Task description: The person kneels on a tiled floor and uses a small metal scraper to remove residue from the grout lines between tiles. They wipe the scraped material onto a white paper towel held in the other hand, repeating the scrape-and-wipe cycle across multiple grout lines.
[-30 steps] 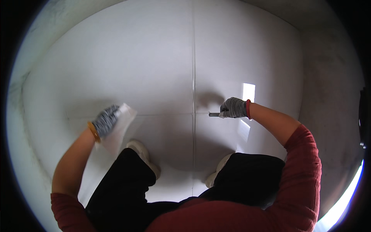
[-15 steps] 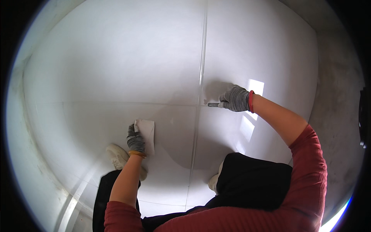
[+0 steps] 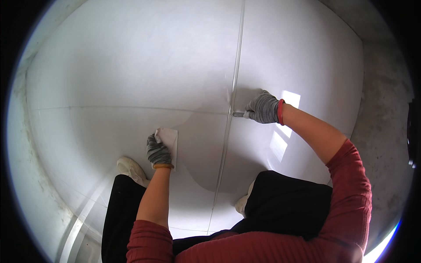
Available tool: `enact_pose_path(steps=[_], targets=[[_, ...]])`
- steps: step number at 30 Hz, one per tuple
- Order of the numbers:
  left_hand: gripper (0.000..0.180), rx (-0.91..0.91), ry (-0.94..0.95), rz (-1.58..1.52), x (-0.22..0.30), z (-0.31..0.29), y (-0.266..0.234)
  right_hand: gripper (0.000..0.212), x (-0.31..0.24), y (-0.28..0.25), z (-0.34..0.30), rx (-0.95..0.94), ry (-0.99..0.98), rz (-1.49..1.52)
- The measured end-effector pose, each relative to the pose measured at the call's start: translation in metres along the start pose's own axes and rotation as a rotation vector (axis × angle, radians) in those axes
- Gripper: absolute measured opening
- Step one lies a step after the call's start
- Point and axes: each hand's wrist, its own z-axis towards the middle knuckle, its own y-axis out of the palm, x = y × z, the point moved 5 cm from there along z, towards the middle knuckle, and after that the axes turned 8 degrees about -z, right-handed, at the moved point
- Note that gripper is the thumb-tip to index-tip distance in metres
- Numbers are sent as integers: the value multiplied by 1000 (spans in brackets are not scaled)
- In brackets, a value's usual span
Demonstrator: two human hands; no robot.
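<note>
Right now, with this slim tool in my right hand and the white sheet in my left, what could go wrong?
The slim grey tool in your gloved right hand could skid and scratch the pale tiled floor, since its tip is close to where the seams cross. The white sheet in your left hand might end up underfoot if it slips from your fingers, as your left shoe is nearby.

Two hands [image 3: 158, 150] [image 3: 264, 108], apparently one tool [image 3: 238, 115]

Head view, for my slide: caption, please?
Gloved left hand holds a white sheet; gloved right hand, a slim tool near tile joints.
</note>
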Motion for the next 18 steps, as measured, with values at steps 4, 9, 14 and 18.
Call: enact_pose_path(steps=[4, 9, 14, 18], targets=[[32, 8, 57, 141, 2, -4, -1, 36, -4, -1, 1, -39, 2, -45], [33, 18, 4, 147, 1, 7, -1, 32, -3, -11, 2, -22, -20, 90], [29, 46, 91, 193, 14, 8, 1, 35, -6, -20, -1, -9, 6, 126], [30, 41, 37, 190, 16, 5, -2, 36, -9, -21, -4, 9, 21, 124]])
